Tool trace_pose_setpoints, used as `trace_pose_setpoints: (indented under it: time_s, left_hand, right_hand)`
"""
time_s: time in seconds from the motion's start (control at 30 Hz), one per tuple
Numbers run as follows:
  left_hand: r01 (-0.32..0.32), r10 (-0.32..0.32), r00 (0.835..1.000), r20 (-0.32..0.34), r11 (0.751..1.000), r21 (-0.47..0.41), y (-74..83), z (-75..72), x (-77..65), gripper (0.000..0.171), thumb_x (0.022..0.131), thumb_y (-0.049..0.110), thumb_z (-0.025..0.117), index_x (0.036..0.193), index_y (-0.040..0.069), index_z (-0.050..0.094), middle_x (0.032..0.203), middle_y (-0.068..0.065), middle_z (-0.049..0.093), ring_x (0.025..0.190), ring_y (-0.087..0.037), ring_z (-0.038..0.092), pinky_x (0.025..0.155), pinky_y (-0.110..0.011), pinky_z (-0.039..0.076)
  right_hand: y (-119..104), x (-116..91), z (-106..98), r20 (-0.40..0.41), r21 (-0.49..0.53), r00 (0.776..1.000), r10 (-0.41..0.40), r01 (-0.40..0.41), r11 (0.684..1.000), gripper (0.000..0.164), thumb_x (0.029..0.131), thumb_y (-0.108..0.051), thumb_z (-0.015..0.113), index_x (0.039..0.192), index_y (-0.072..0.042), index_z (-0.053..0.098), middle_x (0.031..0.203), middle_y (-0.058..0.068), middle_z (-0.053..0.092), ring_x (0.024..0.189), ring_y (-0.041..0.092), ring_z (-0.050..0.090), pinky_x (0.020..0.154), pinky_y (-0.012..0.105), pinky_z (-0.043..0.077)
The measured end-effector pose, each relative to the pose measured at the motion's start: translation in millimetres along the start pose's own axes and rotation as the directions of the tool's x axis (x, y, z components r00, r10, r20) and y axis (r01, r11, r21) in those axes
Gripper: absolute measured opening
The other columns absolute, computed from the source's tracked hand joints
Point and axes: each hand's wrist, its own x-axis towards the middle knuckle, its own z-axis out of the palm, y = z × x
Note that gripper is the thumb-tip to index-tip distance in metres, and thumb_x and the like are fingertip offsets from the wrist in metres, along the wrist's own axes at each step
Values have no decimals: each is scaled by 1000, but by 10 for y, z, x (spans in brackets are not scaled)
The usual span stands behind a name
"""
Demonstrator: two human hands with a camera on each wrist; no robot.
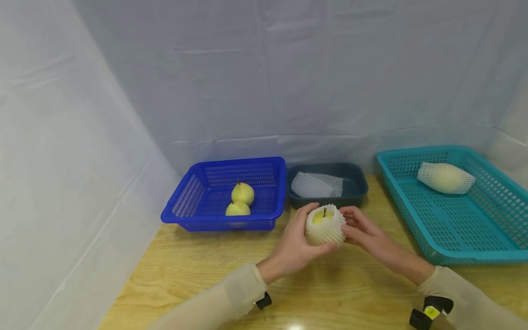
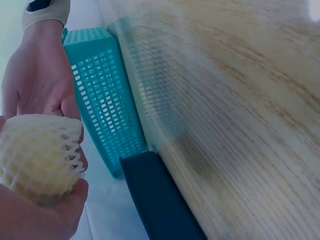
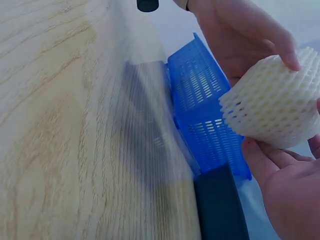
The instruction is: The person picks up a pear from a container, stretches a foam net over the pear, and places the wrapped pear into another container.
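Between both hands, over the table in front of the dark bin, is a pear in a white foam net sleeve. Its stem and yellow top show through the sleeve's upper opening. My left hand grips it from the left, thumb across the near side. From the other side, my right hand holds the sleeve with thumb and fingertips. In the right wrist view, the sleeve covers the fruit's side, the left thumb lying over it. Part of the right fingers is hidden behind the fruit in the left wrist view.
A blue basket at the left contains two bare pears. Flat foam nets lie in a small dark bin at the back. At the right, a teal basket has a net-wrapped pear.
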Motion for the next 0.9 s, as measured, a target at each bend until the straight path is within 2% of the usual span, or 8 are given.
trace_pose_setpoints:
  time_s: [0.2,0.3,0.4,0.5,0.6,0.73,0.9]
  left_hand:
    - [9,-8,1000,22,999,-39,11,11,-14,87,84,41,79,154,22,30,134,-2,50,107,-13,56,86,-25,52]
    - [34,-33,999,18,999,-30,20,17,-20,88,80,42,84,150,25,32,132,2,45,106,-12,54,86,-25,52]
    - [42,-42,999,-2,999,-23,11,19,-21,89,75,41,89,145,23,37,130,5,41,106,-11,52,87,-26,51]
    - [20,-21,1000,-22,999,-31,-15,15,-21,86,74,38,89,142,21,40,128,4,43,105,-11,53,88,-27,50]
    - [-17,16,999,-32,999,-34,-28,5,-24,85,73,33,89,141,21,40,128,2,46,106,-12,54,89,-28,50]
    - [-59,58,998,-18,997,-57,-28,-13,-28,87,72,27,89,142,19,39,132,-1,51,109,-13,56,92,-27,50]
    - [-83,92,994,51,985,-150,-21,-30,-25,83,74,17,88,140,19,38,134,-3,52,113,-13,58,95,-27,51]
  right_hand:
    - [-22,-10,-2,-3,17,1000,25,-25,1000,26,109,-15,41,135,-12,37,131,4,55,117,8,59,94,26,54]
    - [-41,-20,9,-11,-1,998,66,-66,998,29,109,-17,43,136,-9,36,136,11,52,119,8,58,95,27,53]
    - [-55,-25,17,-14,-37,996,88,-88,995,36,108,-18,46,140,-7,34,145,18,45,124,3,54,95,27,52]
    - [-56,-16,7,-5,-74,999,54,-55,996,46,106,-15,49,148,-5,31,151,24,38,127,-1,51,96,26,52]
    - [-45,3,-26,26,-108,999,-19,22,994,58,104,-8,52,155,-3,24,154,28,33,129,-1,49,97,25,51]
    - [-38,17,-92,91,-151,991,-94,107,983,71,100,0,56,160,-9,19,159,22,31,136,1,44,100,27,49]
    - [-89,5,-136,173,-157,980,-98,126,980,79,96,1,62,161,-16,21,159,-1,36,137,4,45,102,28,49]
